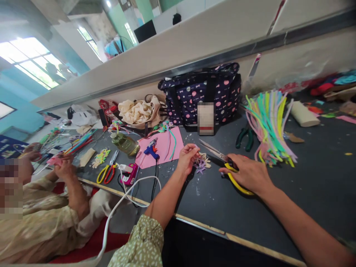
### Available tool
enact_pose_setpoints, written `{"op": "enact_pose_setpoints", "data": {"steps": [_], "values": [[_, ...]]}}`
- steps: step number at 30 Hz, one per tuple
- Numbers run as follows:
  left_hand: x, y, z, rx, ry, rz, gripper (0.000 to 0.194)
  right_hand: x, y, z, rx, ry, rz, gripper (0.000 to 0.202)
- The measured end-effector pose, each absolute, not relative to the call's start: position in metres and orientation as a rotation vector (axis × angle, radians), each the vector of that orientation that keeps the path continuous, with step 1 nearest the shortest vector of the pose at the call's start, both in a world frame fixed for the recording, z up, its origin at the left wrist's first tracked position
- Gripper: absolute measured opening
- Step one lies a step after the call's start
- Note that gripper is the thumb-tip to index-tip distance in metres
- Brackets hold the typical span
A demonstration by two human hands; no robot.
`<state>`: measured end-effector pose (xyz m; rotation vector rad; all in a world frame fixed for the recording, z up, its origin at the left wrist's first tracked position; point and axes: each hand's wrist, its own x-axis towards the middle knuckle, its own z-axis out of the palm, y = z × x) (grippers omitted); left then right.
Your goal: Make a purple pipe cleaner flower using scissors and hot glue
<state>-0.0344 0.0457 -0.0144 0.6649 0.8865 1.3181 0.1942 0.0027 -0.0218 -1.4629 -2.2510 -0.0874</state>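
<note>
My right hand grips a pair of scissors with yellow handles. Their metal blades point up and left, toward my left hand, and stand slightly apart. My left hand is closed in a pinch just left of the blades; what it holds, if anything, is too small to make out. Close beside its fingertips lies a small pile of short cut fuzzy strips, purple and cream. To the right stands a bundle of long fuzzy pipe cleaners in yellow, green, pink and lilac.
Green-handled pliers lie by the bundle. A patterned bag stands behind. Leftward are a blue glue gun on a pink sheet, a bottle, other scissors and a white cable. A co-worker's hand is further left.
</note>
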Motion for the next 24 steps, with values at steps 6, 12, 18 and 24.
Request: {"op": "enact_pose_setpoints", "data": {"steps": [6, 12, 18, 24], "values": [[-0.035, 0.0465, -0.0167, 0.655, 0.865, 1.328, 0.034, 0.1957, 0.0042, -0.0301, -1.395, -2.285, -0.196, 0.046], [-0.0354, 0.0462, -0.0177, 0.67, 0.881, 1.314, 0.035, 0.1962, 0.004, -0.0283, -1.4, -2.298, -0.222, 0.047], [-0.0351, 0.0468, -0.0178, 0.683, 0.899, 1.339, 0.037, 0.197, 0.0043, -0.029, -1.399, -2.291, -0.214, 0.048], [-0.0341, 0.047, -0.0172, 0.674, 0.894, 1.323, 0.036, 0.1968, 0.0037, -0.0296, -1.383, -2.31, -0.221, 0.047]]}}
